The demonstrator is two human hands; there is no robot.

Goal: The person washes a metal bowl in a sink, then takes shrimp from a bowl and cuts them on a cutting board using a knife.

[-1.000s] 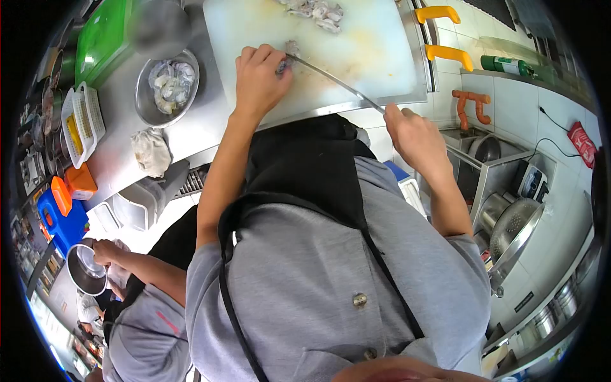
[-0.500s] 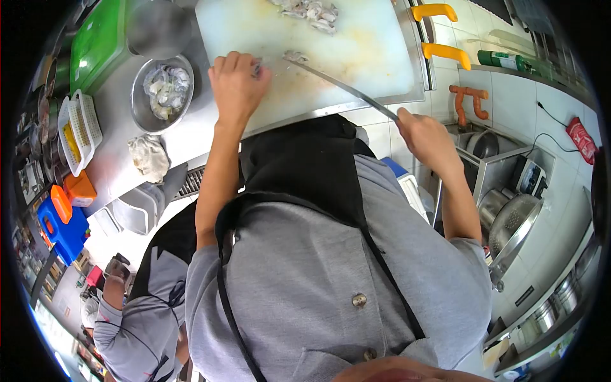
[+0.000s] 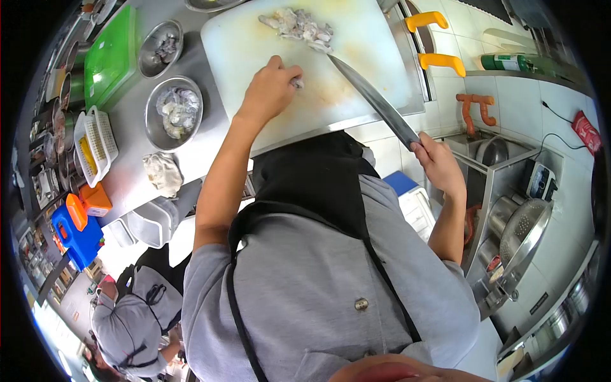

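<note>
A large white cutting board (image 3: 375, 70) lies on the steel counter, with a pile of pale grey raw seafood pieces (image 3: 296, 27) near its far edge. My left hand (image 3: 270, 92) is over the board's left part, fingers pinched on a small greyish seafood piece (image 3: 297, 83) that shows only in part. In my right hand (image 3: 438, 164) is the handle of a long kitchen knife (image 3: 375, 99). Its blade slants across the board, the tip close to the pile's near end. Left of the board, a metal bowl (image 3: 150, 127) holds pale, glistening pieces.
A smaller metal bowl (image 3: 145, 63) with dark grey bits stands beyond, beside a green lid (image 3: 111, 60). A crumpled cloth (image 3: 163, 174) and white baskets (image 3: 102, 143) lie leftward. Yellow handles (image 3: 442, 62) are right of the board. Another person (image 3: 137, 312) is at lower left.
The view has shifted. My left hand has moved right over the board, and the piece formerly by the knife tip no longer lies there. The blade now shows its broad face, tip nearer the pile.
</note>
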